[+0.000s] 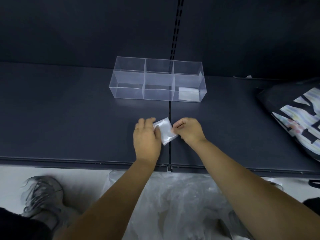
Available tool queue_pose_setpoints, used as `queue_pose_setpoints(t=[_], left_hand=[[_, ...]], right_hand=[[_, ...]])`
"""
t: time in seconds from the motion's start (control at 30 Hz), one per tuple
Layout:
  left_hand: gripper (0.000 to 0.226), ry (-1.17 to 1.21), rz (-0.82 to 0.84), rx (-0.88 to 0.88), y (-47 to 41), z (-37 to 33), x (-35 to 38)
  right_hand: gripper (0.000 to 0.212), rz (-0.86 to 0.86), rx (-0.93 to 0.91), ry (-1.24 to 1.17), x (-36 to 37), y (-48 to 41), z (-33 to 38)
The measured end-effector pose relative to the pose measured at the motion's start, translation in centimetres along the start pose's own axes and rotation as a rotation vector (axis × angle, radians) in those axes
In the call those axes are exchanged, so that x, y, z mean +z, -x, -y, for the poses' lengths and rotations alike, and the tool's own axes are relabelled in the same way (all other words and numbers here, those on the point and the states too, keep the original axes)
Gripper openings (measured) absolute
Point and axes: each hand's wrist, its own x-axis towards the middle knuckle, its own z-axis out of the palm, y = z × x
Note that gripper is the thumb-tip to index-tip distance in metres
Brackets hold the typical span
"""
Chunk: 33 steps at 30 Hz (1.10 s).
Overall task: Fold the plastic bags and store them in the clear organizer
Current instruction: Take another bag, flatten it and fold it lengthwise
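Observation:
A small folded clear plastic bag (165, 131) lies on the dark shelf, over the seam between two shelf panels. My left hand (146, 139) presses on its left side, fingers flat. My right hand (189, 131) pinches its right edge between thumb and fingers. Behind them stands the clear organizer (131, 94), with several compartments. One folded bag (188, 94) lies in its front right compartment; the other compartments look bare. A heap of loose clear plastic bags (181, 201) lies on the floor below the shelf edge.
A black tote bag (297, 118) with a striped print rests on the shelf at the right. The shelf's front edge (86, 162) runs across the view. A grey shoe (43, 196) is on the floor at lower left. A slotted upright (176, 28) rises behind the organizer.

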Motion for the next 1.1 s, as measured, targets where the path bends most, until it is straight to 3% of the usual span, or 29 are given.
queue_pose_setpoints(t=[0.07, 0.17, 0.23, 0.37, 0.47, 0.67, 0.87, 1.03, 1.1], left_hand=[[0.042, -0.222, 0.171, 0.206, 0.3, 0.1, 0.6], [0.057, -0.488, 0.389, 0.24, 0.6, 1.6, 1.5], [0.063, -0.57, 0.425, 0.211, 0.9, 2.7, 1.7], [0.075, -0.557, 0.44, 0.204, 1.0, 3.2, 1.8], [0.084, -0.581, 0.466, 0.183, 0.8, 3.1, 1.6], [0.094, -0.614, 0.439, 0.12, 0.9, 2.9, 1.3], [0.097, -0.637, 0.445, 0.079, 0.9, 2.8, 1.4], [0.103, -0.653, 0.446, 0.138, 1.3, 3.3, 1.0], [0.102, -0.644, 0.434, 0.171, 1.6, 3.6, 0.9]], right_hand=[[0.017, 0.001, -0.01, 0.026, 0.1, 0.0, 0.2], [0.018, -0.031, -0.037, 0.046, 0.3, 0.0, 0.3], [0.008, -0.073, -0.08, 0.096, 0.9, 0.4, -0.1], [0.044, -0.269, -0.219, 0.438, 2.3, 1.9, -2.4], [0.042, -0.385, -0.241, 0.492, 2.2, 2.4, -3.7], [0.023, -0.43, -0.131, 0.437, 2.1, 2.4, -3.0], [0.016, -0.312, 0.015, 0.372, 3.5, 3.3, -0.8], [0.007, -0.261, 0.078, -0.041, 3.0, 3.0, 2.0], [0.01, -0.276, 0.014, -0.114, 1.5, 2.4, 3.2]])
